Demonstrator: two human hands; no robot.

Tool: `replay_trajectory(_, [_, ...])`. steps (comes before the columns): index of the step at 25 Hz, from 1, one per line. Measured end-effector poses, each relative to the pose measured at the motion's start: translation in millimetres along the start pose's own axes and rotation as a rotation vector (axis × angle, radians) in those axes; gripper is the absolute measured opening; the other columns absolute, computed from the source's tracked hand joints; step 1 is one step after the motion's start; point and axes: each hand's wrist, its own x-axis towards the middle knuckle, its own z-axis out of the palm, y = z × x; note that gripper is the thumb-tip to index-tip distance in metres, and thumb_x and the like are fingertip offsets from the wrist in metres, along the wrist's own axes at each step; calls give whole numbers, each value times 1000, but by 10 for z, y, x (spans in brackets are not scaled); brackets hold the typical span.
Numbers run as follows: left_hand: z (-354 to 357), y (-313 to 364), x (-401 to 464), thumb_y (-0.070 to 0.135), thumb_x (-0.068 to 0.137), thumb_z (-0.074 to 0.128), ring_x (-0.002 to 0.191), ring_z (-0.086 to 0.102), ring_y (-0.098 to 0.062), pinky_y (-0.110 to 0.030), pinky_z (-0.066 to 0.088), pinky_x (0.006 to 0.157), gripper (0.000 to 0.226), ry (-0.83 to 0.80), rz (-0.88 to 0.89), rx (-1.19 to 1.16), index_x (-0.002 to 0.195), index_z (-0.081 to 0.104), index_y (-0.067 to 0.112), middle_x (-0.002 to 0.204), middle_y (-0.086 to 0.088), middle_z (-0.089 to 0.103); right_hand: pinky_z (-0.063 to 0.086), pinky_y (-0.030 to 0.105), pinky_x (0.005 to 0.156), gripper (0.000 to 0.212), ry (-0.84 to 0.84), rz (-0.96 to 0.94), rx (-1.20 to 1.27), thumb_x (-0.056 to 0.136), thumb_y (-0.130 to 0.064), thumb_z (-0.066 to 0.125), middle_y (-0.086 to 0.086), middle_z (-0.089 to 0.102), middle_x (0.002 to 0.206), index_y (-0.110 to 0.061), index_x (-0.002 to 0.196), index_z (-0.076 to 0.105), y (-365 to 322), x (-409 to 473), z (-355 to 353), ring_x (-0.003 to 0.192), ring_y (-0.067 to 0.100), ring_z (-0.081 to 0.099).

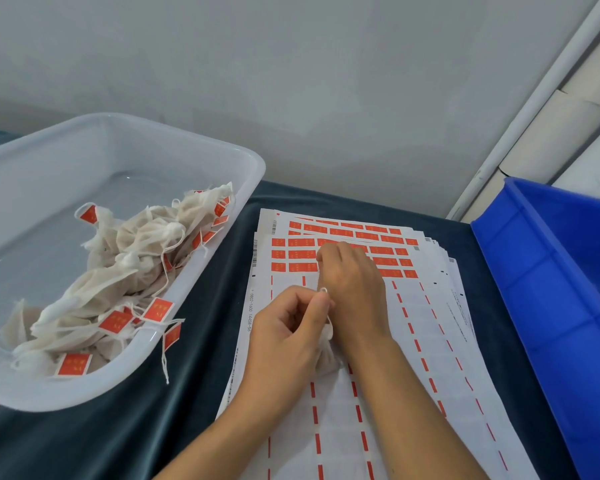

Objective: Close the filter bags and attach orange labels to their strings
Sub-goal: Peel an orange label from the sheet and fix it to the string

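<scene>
My left hand (288,327) pinches the white string (323,290) of a filter bag (326,356) between thumb and forefinger; the bag hangs below, mostly hidden between my wrists. My right hand (352,282) reaches over the top label sheet (378,393), fingertips down on the rows of orange labels (300,254). Whether it holds a label cannot be seen. Much of the sheet's lower area shows only peeled backing with orange strips.
A translucent white tub (222,237) at left holds several closed filter bags with orange labels (115,320) on their strings. A blue bin (551,289) stands at right. More label sheets lie stacked under the top one on dark cloth (201,341). A wall stands behind.
</scene>
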Motion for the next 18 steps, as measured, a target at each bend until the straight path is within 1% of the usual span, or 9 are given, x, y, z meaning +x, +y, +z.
replay_trajectory(1, [10, 2, 0, 29, 103, 60, 72, 65, -8, -15, 54, 67, 25, 2, -9, 2, 80, 70, 28, 79, 3, 71, 59, 40, 91, 44, 50, -7, 50, 94, -41, 69, 13, 73, 120, -8, 122, 68, -7, -7, 0, 102, 28, 71])
replay_trajectory(3, [8, 0, 0, 31, 104, 60, 71, 66, -8, -14, 53, 65, 25, 13, -27, 15, 81, 70, 29, 78, 3, 71, 61, 39, 83, 49, 152, -28, 174, 95, -45, 53, 15, 74, 114, -4, 118, 69, -46, -22, -19, 95, 30, 74])
replay_trajectory(5, [-8, -14, 7, 30, 104, 59, 66, 63, -6, -15, 52, 63, 27, 22, -32, 8, 80, 69, 28, 75, 3, 69, 60, 36, 84, 59, 176, 7, 291, 96, -52, 39, 11, 74, 119, -8, 124, 66, -66, -20, -46, 99, 25, 73])
replay_trajectory(6, [-15, -21, 12, 29, 105, 59, 65, 62, -6, -16, 53, 63, 27, 29, -37, 1, 79, 69, 27, 74, 2, 68, 61, 34, 86, 56, 176, 61, 346, 97, -52, 39, 7, 72, 123, -11, 127, 65, -55, -6, -50, 102, 22, 72])
replay_trajectory(8, [-16, -34, 27, 28, 104, 59, 64, 61, -4, -16, 53, 61, 25, 58, -50, 21, 81, 69, 27, 74, 2, 68, 60, 29, 87, 37, 218, 168, 427, 101, -40, 52, 0, 71, 125, -18, 129, 64, -2, 42, -49, 105, 14, 69])
replay_trajectory(11, [10, -40, 28, 35, 104, 59, 70, 66, -3, -11, 52, 61, 21, 92, -69, 102, 85, 68, 37, 78, 10, 70, 61, 27, 86, 24, 312, 250, 484, 102, -29, 60, -4, 69, 123, -21, 124, 63, 42, 77, -103, 103, 7, 64])
replay_trajectory(13, [4, -45, 25, 37, 103, 60, 72, 66, -3, -10, 53, 63, 20, 92, -65, 108, 85, 68, 41, 79, 12, 70, 63, 29, 84, 22, 364, 280, 542, 103, -34, 57, -7, 68, 122, -24, 122, 61, 65, 61, -182, 104, 8, 66])
replay_trajectory(15, [-3, -42, 33, 36, 102, 61, 74, 66, -2, -10, 53, 65, 19, 76, -69, 101, 86, 69, 42, 80, 14, 71, 65, 34, 80, 24, 352, 374, 656, 102, -38, 57, -10, 67, 125, -33, 125, 58, 126, 4, -263, 103, 11, 71])
replay_trajectory(18, [3, -13, 32, 36, 101, 62, 84, 67, 1, -6, 50, 67, 18, 61, -68, 107, 86, 69, 39, 86, 19, 72, 65, 27, 70, 36, 262, 496, 885, 101, -29, 65, -17, 67, 121, -48, 129, 54, 195, -226, -379, 92, 8, 75])
